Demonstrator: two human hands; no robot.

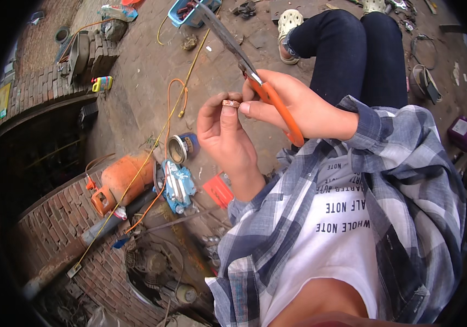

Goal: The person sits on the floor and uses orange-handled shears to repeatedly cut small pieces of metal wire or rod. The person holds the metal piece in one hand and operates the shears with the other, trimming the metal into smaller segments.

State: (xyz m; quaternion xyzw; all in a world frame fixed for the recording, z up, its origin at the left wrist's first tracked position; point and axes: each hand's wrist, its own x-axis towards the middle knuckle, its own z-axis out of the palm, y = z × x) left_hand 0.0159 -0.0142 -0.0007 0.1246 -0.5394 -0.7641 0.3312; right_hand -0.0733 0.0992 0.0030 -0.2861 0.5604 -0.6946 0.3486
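My left hand (pixel 227 133) is closed in a pinch on a small flat coppery-brown piece (pixel 231 103), held between thumb and fingertips. What exactly the piece is, I cannot make out. My right hand (pixel 304 106) grips a pair of large shears (pixel 283 109) with orange handles, mostly wrapped in the palm. Their long dark metal blades point up and to the left, away from the small piece. The right thumb tip reaches to the end of the piece and seems to touch it.
Left of my hands, an orange gas cylinder (pixel 127 177) lies beside a brick edge. An open paint can (pixel 181 148), a blue plastic package (pixel 178 185) and a red box (pixel 218 189) sit nearby. Cords cross the ground. A blue basin (pixel 181 12) stands at the top.
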